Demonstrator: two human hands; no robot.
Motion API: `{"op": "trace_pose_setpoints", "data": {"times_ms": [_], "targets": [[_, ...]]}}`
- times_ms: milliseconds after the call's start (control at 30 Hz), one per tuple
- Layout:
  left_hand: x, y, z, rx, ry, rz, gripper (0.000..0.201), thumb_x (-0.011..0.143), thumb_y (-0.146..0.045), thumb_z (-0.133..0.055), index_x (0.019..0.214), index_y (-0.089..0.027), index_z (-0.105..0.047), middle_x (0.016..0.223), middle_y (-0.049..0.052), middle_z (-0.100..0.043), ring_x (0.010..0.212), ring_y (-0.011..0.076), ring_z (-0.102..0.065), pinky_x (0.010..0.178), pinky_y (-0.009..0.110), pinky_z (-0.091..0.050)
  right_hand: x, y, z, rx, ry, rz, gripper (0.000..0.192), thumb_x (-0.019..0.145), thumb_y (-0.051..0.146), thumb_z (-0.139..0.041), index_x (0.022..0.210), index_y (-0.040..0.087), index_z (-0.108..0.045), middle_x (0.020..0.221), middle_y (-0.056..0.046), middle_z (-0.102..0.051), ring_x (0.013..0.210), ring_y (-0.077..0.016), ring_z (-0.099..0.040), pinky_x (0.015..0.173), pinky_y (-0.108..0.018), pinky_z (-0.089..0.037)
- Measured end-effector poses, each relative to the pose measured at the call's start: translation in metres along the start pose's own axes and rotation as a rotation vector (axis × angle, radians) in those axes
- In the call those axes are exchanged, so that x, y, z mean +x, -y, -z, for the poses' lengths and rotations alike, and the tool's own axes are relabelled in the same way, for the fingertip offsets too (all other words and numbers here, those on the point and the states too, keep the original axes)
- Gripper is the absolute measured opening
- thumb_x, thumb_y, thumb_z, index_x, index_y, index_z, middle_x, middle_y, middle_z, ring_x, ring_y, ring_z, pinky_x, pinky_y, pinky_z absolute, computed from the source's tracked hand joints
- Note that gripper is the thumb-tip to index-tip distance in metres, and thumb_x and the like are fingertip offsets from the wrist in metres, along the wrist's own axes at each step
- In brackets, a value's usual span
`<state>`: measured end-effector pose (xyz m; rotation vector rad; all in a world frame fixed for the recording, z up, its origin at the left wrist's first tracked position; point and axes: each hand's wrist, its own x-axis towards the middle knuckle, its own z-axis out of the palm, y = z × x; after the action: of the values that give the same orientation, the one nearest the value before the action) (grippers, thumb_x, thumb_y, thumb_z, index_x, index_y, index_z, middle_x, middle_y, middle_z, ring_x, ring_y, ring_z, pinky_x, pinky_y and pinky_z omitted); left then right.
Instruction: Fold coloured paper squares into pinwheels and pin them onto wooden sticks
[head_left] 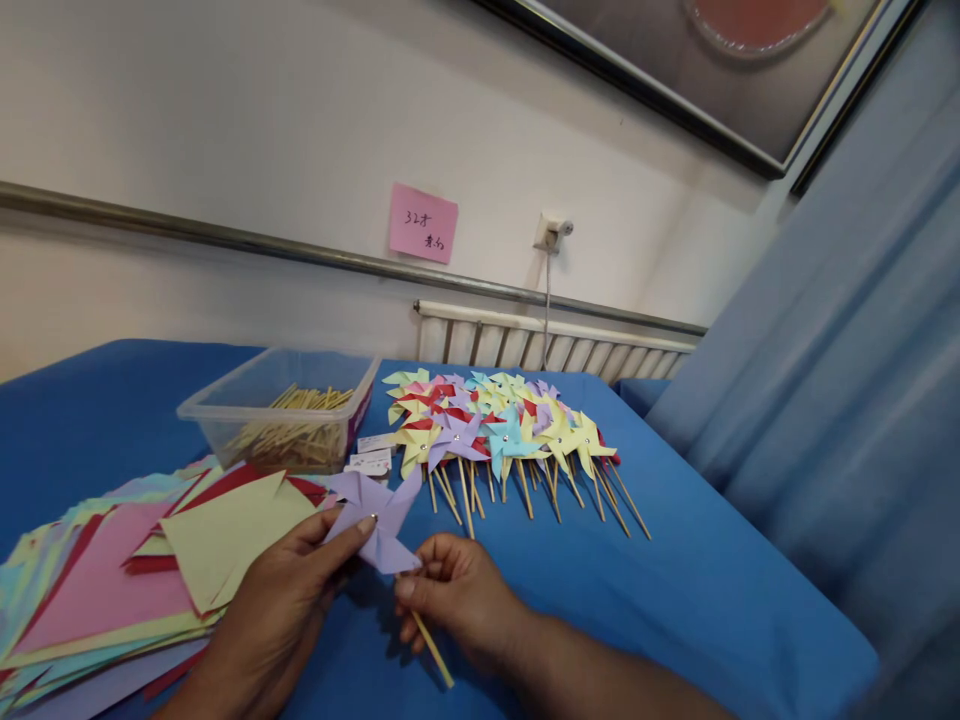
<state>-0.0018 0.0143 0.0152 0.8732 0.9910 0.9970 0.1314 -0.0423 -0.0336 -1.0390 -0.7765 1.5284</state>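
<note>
A lilac paper pinwheel (391, 515) on a thin wooden stick (433, 646) is held between both hands, above the near part of the table. My left hand (296, 580) pinches its head, the thumb lying by the small shiny pin at the centre. Just below the head, my right hand (457, 600) has its fingers closed round the stick, close to the lowest blade. The stick slants down to the right, its lower end sticking out below my right hand. Some fingers of my left hand are hidden behind the paper.
Finished pinwheels (506, 437) in several colours lie piled at the back. A clear plastic box (217, 410) holds wooden sticks (300, 425). Coloured paper sheets (112, 570) are heaped at left, small cards (370, 462) by the box. A blue cloth (675, 590) covers the table.
</note>
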Motion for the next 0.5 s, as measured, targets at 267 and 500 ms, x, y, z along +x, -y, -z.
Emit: {"op": "trace_pose_setpoints", "data": {"times_ms": [267,500], "targets": [[0.002,-0.001,0.004,0.032,0.085,0.008,0.019,0.062,-0.025,-0.079,0.078,-0.02,-0.07,0.072,-0.001,-0.069,0.066,0.014,-0.06,0.061,0.02,-0.051,-0.004,-0.003,0.002,-0.331,-0.121,0.144,0.033,0.061,0.039,-0.077,0.061,0.016,-0.053,0.051,0.007,-0.05,0.045,-0.0046,-0.039,0.047,-0.02,-0.029],[0.0,-0.004,0.005,0.0,0.196,0.022,0.021,0.068,-0.024,-0.076,0.087,-0.019,-0.069,0.08,0.0,-0.07,0.075,0.0131,-0.063,0.07,0.02,-0.051,-0.009,0.006,0.003,-0.393,-0.162,0.208,0.02,0.066,0.025,-0.069,0.061,0.018,-0.052,0.051,0.007,-0.048,0.047,-0.006,-0.039,0.048,-0.021,-0.029]]}}
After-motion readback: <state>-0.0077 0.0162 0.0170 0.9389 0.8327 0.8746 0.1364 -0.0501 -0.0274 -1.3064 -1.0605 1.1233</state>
